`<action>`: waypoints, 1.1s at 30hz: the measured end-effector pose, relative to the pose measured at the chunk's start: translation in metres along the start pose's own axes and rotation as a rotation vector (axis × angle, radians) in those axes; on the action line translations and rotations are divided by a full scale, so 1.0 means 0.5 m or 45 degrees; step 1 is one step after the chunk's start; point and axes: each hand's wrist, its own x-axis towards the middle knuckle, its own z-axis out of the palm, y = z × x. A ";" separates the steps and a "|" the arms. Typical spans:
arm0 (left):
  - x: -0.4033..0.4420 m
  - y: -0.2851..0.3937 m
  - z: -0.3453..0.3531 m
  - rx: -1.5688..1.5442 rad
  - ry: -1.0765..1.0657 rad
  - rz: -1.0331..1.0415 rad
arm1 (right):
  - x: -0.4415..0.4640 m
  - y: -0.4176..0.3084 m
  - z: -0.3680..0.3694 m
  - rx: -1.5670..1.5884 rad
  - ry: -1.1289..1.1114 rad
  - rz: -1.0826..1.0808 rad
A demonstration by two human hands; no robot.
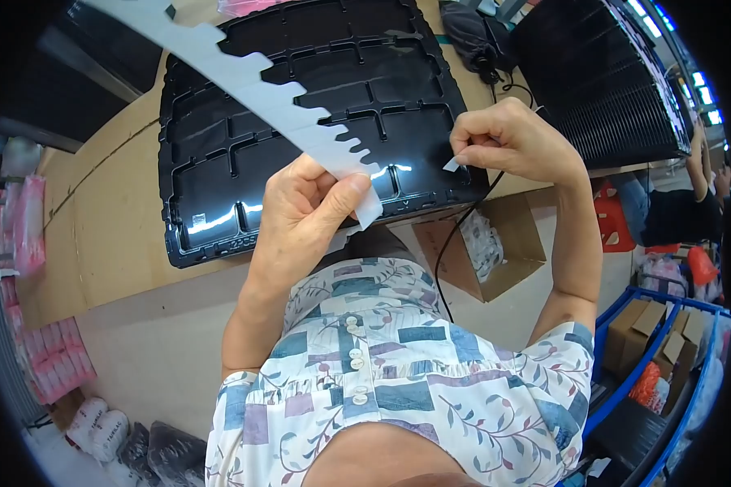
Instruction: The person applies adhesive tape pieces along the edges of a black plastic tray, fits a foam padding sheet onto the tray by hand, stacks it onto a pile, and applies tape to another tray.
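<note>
My left hand (296,215) is closed on a long white strip (276,101) with a row of notches along one edge. It pinches the strip near its lower end, and the rest slants up and away to the upper left. Below the strip lies a black plastic tray (414,77) with moulded ridges, on a tan table. My right hand (520,144) is over the tray's right edge. Between its thumb and forefinger is a small white piece (452,165), apart from the strip. A small pale label (199,219) shows at the tray's near left corner.
A tall stack of black trays (601,89) stands at the right, beside a dark bag (471,36). A black cable (451,252) hangs past an open cardboard box (516,256) under the table. A blue cart (666,325) and another person (674,211) are at right.
</note>
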 end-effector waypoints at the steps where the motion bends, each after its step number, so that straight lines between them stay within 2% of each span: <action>1: -0.002 -0.001 -0.003 -0.008 0.021 -0.011 | 0.008 0.002 0.002 0.004 0.001 0.002; 4: -0.005 -0.004 -0.013 -0.015 0.033 -0.018 | 0.026 0.001 0.016 -0.105 -0.066 -0.003; 7: -0.006 -0.008 -0.018 -0.024 0.020 0.009 | 0.029 -0.004 0.032 -0.303 0.012 -0.036; 10: -0.005 -0.015 -0.016 -0.057 0.018 0.068 | 0.021 -0.004 0.038 -0.298 0.072 0.130; 12: -0.003 -0.016 -0.014 -0.081 0.021 0.114 | 0.016 0.006 0.044 -0.278 0.128 -0.043; 13: -0.004 -0.016 -0.013 -0.083 0.027 0.109 | 0.015 0.005 0.046 -0.278 0.126 -0.042; 15: -0.004 -0.017 -0.013 -0.085 0.036 0.102 | 0.012 -0.003 0.055 -0.456 0.164 -0.052; 19: -0.004 -0.019 -0.014 -0.098 0.025 0.106 | 0.010 -0.034 0.082 -0.885 0.194 -0.257; 20: -0.004 -0.019 -0.014 -0.088 0.022 0.102 | 0.009 -0.043 0.083 -0.965 0.105 -0.225; 21: -0.004 -0.019 -0.013 -0.088 0.019 0.103 | 0.012 -0.039 0.077 -0.966 0.107 -0.223; 23: -0.004 -0.018 -0.012 -0.088 0.025 0.106 | 0.025 -0.018 0.056 -0.691 0.085 -0.344; 24: -0.004 -0.017 -0.012 -0.088 0.021 0.109 | 0.030 -0.009 0.048 -0.640 0.037 -0.237; 29: -0.002 -0.017 -0.013 -0.045 0.036 0.111 | 0.020 -0.019 0.068 -0.648 0.099 -0.286; 33: 0.000 -0.013 -0.011 -0.039 0.037 0.103 | 0.021 -0.004 0.061 -0.602 0.158 -0.225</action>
